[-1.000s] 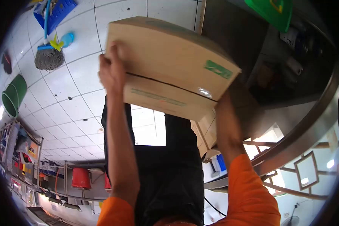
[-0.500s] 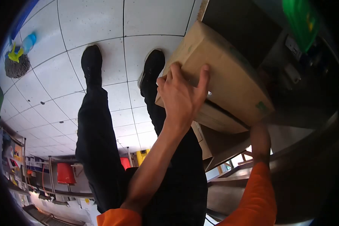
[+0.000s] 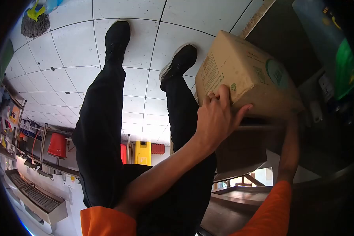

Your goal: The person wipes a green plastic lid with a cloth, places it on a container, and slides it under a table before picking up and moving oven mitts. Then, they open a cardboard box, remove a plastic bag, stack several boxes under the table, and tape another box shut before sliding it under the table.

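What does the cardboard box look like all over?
The cardboard box is plain brown and closed, with small printed marks on one face and a round green mark on another. It sits tilted, up off the white tiled floor. The left hand grips its near face. The right arm reaches underneath, its hand hidden.

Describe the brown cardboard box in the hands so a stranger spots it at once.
Start at the white tiled floor, right of the black shoes. There the left hand grips a brown cardboard box. It alone is tan, with a round green mark.
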Demonstrator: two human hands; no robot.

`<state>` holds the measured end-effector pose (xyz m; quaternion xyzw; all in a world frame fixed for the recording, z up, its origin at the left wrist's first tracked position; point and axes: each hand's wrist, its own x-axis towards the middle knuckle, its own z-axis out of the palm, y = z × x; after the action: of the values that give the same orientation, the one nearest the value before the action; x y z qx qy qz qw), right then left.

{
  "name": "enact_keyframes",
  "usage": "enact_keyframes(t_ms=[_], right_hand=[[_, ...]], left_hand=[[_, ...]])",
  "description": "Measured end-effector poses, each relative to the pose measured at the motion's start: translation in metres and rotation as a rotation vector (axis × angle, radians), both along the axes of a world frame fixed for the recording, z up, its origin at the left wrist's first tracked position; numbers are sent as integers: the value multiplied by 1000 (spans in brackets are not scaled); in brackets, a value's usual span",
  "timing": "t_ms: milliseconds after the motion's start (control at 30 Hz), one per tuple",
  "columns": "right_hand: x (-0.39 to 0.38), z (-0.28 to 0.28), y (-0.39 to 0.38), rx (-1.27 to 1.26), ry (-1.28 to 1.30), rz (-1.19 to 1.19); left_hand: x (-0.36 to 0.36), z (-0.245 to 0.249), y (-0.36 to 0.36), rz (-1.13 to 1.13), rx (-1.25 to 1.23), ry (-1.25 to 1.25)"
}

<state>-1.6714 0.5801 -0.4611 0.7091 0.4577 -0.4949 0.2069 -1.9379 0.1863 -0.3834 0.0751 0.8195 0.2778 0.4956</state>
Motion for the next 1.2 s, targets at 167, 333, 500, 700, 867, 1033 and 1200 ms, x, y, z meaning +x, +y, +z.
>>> enact_keyframes(t_ms=[167,333,500,700,867,1033,1200], right_hand=[[-63,44,25,-194,85,-277],[-105,41,7,-354,-184,361],[-65,46,4,-304,-335,293],[37,7,58,187,-348,1001],[48,33,49,423,-453,1263],[96,22,82,390,-447,1459],[96,29,82,299,-609,1694]], left_hand=[[-13,0,0,-5,63,-128],[-8,1,-1,-107,84,-175],[5,-1,2,-292,86,-151],[40,-3,19,-377,69,-187],[72,-6,31,-414,-18,-159],[95,-11,38,-421,-14,-221],[98,-10,37,-399,-5,-237]])
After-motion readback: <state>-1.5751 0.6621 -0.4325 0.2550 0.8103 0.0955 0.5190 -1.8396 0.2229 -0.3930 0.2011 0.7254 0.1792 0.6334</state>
